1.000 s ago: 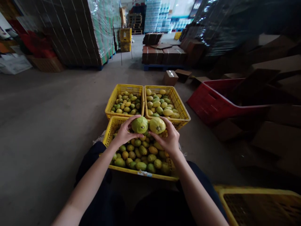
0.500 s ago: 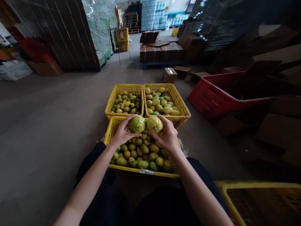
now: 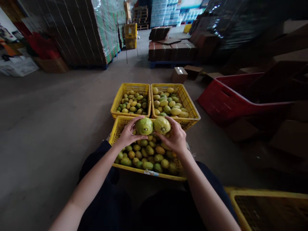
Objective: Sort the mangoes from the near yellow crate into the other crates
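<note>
At the lower right edge of the frame, part of a yellow crate [image 3: 269, 193] is seen. In the centre, two large fruits are held up over the front crate [image 3: 168, 176]. The green fruit [image 3: 144, 126] is gripped by the left hand [image 3: 127, 134], with the thumb curved below and the fingers above and around its outer side. The yellower fruit [image 3: 162, 125] is clasped in the same way by the right hand [image 3: 177, 138]. Both hands are partly open, rounded to the width of the fruits rather than spread or pressed together. The fruits are held side by side at one height; whether they touch cannot be told. By this grip from the outer sides, the facing ends seem to be left uncovered, so that size and colour can be seen together.

Below the hands, many loose fruits [image 3: 148, 166] are heaped in the front crate. Just beyond, the rear left crate [image 3: 136, 84] and rear right crate [image 3: 192, 119] are set side by side, each holding more fruits, probably so that all three are kept within reach. At the right, a red crate [image 3: 216, 102] is seen, and at the upper centre, a small carton [image 3: 179, 75] and stacked cardboard [image 3: 160, 52].
</note>
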`<move>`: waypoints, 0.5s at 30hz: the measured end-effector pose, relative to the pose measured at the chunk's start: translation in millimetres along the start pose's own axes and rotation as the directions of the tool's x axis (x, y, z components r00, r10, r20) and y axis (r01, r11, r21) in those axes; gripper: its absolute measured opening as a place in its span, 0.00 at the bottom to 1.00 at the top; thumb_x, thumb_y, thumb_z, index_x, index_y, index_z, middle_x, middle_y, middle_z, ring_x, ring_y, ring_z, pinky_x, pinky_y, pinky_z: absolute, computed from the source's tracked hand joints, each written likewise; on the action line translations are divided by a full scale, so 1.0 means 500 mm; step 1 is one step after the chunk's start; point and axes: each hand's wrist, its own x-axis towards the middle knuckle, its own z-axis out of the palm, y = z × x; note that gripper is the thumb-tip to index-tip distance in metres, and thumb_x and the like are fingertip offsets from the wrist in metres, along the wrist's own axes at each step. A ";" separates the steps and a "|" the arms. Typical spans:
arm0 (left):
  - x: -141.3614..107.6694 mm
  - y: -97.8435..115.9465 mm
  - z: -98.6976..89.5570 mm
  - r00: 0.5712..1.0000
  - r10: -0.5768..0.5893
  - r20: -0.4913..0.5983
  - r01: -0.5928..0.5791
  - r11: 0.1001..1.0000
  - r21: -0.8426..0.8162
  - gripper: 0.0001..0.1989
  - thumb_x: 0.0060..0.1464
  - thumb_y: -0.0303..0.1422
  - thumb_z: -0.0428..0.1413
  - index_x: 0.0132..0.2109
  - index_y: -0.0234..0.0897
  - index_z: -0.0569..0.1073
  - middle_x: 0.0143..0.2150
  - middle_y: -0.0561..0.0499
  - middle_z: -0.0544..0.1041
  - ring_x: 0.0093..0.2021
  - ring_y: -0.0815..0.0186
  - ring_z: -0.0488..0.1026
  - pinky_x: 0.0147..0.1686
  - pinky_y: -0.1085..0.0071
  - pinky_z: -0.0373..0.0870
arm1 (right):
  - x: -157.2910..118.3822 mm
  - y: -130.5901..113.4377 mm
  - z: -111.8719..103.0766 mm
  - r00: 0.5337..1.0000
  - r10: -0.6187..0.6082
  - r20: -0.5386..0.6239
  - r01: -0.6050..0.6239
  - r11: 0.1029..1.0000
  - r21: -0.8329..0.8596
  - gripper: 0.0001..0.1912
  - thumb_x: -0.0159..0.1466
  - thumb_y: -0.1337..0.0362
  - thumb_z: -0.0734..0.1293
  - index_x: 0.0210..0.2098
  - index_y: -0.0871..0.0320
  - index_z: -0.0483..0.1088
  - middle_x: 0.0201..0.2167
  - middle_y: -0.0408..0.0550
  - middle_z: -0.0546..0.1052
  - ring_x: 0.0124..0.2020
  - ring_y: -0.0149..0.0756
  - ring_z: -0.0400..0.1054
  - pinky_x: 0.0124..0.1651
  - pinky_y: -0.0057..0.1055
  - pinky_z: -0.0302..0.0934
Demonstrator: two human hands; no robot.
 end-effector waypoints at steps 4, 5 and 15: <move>0.000 0.001 -0.001 0.999 -0.037 0.012 0.037 0.999 0.007 0.39 0.39 0.45 0.69 0.58 0.45 0.65 0.62 0.43 0.66 0.60 0.55 0.67 0.56 0.59 0.69 | 0.000 0.000 0.001 0.999 0.032 0.024 -0.032 0.999 0.014 0.35 0.56 0.50 0.71 0.59 0.53 0.61 0.50 0.53 0.77 0.48 0.49 0.74 0.50 0.44 0.70; 0.000 0.002 -0.001 0.999 -0.041 0.014 0.041 0.999 0.011 0.39 0.39 0.45 0.68 0.58 0.45 0.65 0.62 0.43 0.66 0.60 0.55 0.67 0.56 0.59 0.69 | 0.000 0.000 0.001 0.999 0.032 0.021 -0.033 0.999 0.016 0.35 0.56 0.50 0.71 0.59 0.53 0.61 0.50 0.53 0.77 0.48 0.49 0.74 0.50 0.44 0.70; 0.009 0.008 0.014 0.999 -0.049 -0.012 0.049 0.999 -0.015 0.37 0.41 0.45 0.68 0.57 0.44 0.65 0.62 0.43 0.66 0.62 0.54 0.65 0.57 0.60 0.68 | -0.001 0.003 0.010 0.997 0.044 -0.067 -0.045 0.999 -0.013 0.31 0.56 0.53 0.71 0.56 0.54 0.62 0.47 0.54 0.77 0.45 0.47 0.75 0.45 0.41 0.71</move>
